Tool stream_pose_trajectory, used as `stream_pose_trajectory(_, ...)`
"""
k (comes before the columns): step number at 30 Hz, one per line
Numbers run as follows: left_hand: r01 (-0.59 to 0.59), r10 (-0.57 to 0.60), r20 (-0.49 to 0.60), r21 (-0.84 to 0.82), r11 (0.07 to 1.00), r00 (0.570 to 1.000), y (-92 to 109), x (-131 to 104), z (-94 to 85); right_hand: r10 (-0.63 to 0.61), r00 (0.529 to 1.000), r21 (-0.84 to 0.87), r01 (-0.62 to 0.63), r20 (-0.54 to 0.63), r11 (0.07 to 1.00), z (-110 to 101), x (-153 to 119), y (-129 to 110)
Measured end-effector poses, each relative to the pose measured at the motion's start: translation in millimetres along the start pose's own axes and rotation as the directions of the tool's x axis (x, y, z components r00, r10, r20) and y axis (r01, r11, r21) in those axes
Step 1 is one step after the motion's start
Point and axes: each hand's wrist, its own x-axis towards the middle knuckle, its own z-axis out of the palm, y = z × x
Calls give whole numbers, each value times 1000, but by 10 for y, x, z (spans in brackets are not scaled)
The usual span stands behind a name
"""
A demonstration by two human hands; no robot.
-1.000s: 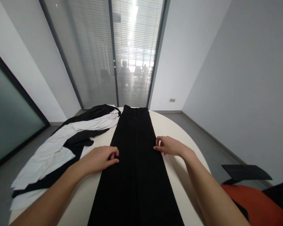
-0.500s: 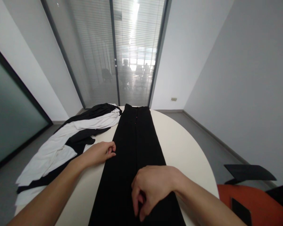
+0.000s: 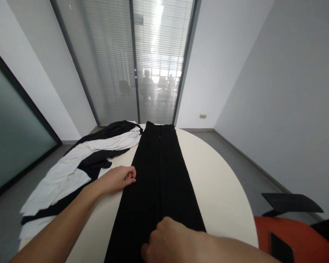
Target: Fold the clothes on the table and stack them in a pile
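Observation:
A pair of black trousers (image 3: 168,171) lies lengthwise down the table, its waist at the far end and the two legs side by side with a thin line between them. My left hand (image 3: 120,178) is closed at the left edge of the trousers, thumb and fingers pinched together on the cloth. Lower down, my right hand (image 3: 170,241) is closed over the legs near the middle line. Its fingertips are largely hidden behind the back of the hand. The near ends of the legs run out of view at the bottom.
A pile of white and black garments (image 3: 71,166) lies on the left side of the round cream table (image 3: 222,182). At the right stands an orange chair (image 3: 298,237) with black armrests. A glass partition with blinds (image 3: 159,91) rises beyond the table.
My right hand has moved toward me and slightly left along the trousers, turning so that its back hides the fingers. My left hand stays at the left edge, its fingers slightly more closed.

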Motion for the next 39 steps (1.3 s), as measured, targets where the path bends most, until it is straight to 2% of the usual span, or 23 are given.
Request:
stream_pose_trajectory(2, -4, 4, -2, -21, 1000, 1000, 12, -2, -7, -21, 1000, 35, 21, -19, 999, 7, 24, 56)
stream_pose_trajectory(4, -13, 13, -10, -57, 998, 1000, 42, -10, -23, -110, 991, 160, 121, -72, 980, 4, 3, 209)
stream_pose_trajectory(5, -24, 23, -18, -79, 997, 1000, 66, -16, -37, -168, 981, 271, 190, -102, 944, 4, -17, 320)
stream_pose_trajectory(7, -71, 68, -30, -143, 987, 997, 120, -36, -73, -173, 968, 543, 245, -181, 803, 15, -55, 583)
stream_pose_trajectory(10, -208, 228, 12, -364, 908, 973, 181, -82, -140, -35, 938, 779, 308, -346, 546, 65, -81, 990)
stream_pose_trajectory(12, -276, 345, 32, -531, 801, 938, 188, -117, -175, 74, 908, 832, 342, -411, 437, 107, -80, 1208)
stream_pose_trajectory(14, -311, 396, 10, -600, 737, 918, 173, -144, -189, 153, 893, 867, 352, -424, 352, 140, -73, 1364)
stream_pose_trajectory(17, -272, 323, -18, -584, 765, 946, 157, -145, -155, 277, 862, 901, 373, -425, 224, 170, -46, 1499)
stream_pose_trajectory(20, -141, 132, -56, -538, 831, 990, 180, -87, -72, 366, 844, 918, 382, -393, 104, 199, 25, 1585)
stream_pose_trajectory(23, -105, 18, -182, -480, 871, 983, 212, -8, 7, 427, 832, 922, 387, -354, 10, 233, 131, 1684)
stream_pose_trajectory(26, -101, -33, -241, -524, 846, 970, 223, 46, 55, 456, 814, 889, 447, -360, -97, 248, 193, 1788)
stream_pose_trajectory(28, -82, -75, -253, -558, 826, 965, 218, 65, 78, 442, 834, 866, 454, -331, -208, 245, 170, 1839)
stream_pose_trajectory(31, -61, -123, -275, -576, 816, 954, 210, 85, 109, 365, 888, 831, 414, -279, -372, 247, 25, 1869)
stream_pose_trajectory(32, -61, -134, -287, -581, 812, 949, 210, 92, 119, 337, 893, 818, 421, -298, -392, 257, -46, 1868)
stream_pose_trajectory(34, -65, -154, -309, -596, 800, 939, 218, 106, 136, 287, 875, 798, 477, -390, -369, 288, -206, 1855)
stream_pose_trajectory(37, -69, -174, -336, -602, 796, 926, 245, 120, 150, 194, 829, 785, 559, -524, -269, 339, -438, 1841)
stream_pose_trajectory(39, -76, -178, -354, -599, 797, 918, 260, 124, 158, 130, 824, 801, 567, -552, -191, 351, -554, 1845)
